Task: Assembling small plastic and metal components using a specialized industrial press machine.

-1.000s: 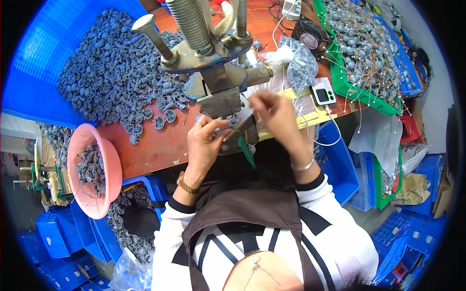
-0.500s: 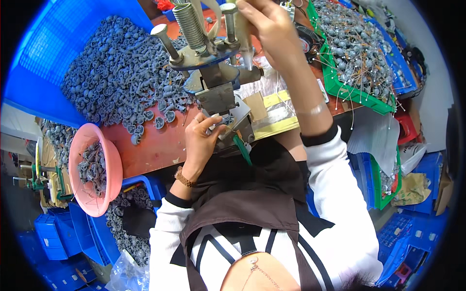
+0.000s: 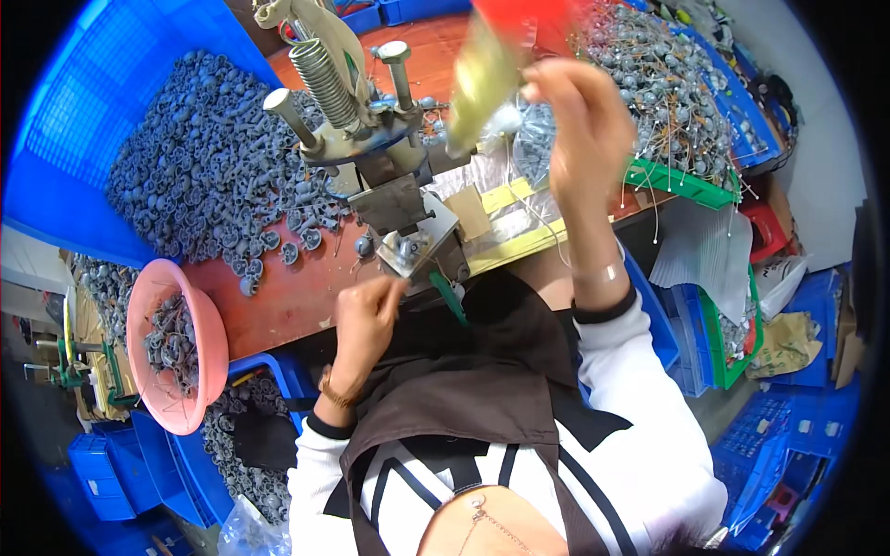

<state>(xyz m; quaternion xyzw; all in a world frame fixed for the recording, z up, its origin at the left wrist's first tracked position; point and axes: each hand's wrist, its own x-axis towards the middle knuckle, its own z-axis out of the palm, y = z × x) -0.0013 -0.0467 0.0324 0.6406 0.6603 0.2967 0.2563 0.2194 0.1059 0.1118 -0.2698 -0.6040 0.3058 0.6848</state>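
My left hand (image 3: 364, 324) is at the front of a bench press (image 3: 389, 199), fingers curled and tips together. If it pinches anything, that is hidden. Just beyond its fingertips, small grey and whitish parts (image 3: 408, 248) sit in the fixture under the press's metal block. My right hand (image 3: 591, 134) is raised right of the press, smeared by motion. Its fingertips come close to a long yellow-green thing (image 3: 487, 79) with a red top (image 3: 533, 17), also blurred. Whether they touch it cannot be told.
A blue crate (image 3: 83, 120) and a heap of grey plastic parts (image 3: 222, 153) lie left. A pink basin (image 3: 211, 324) of parts stands at the bench's left edge. Wired parts fill a green tray (image 3: 686, 185) at right. A green-handled tool (image 3: 447, 295) hangs at the press's front.
My left hand has drawn back from the fixture toward me, uncovering the parts there. My right hand has moved right and down from the top of the press. The whole view has shifted a little.
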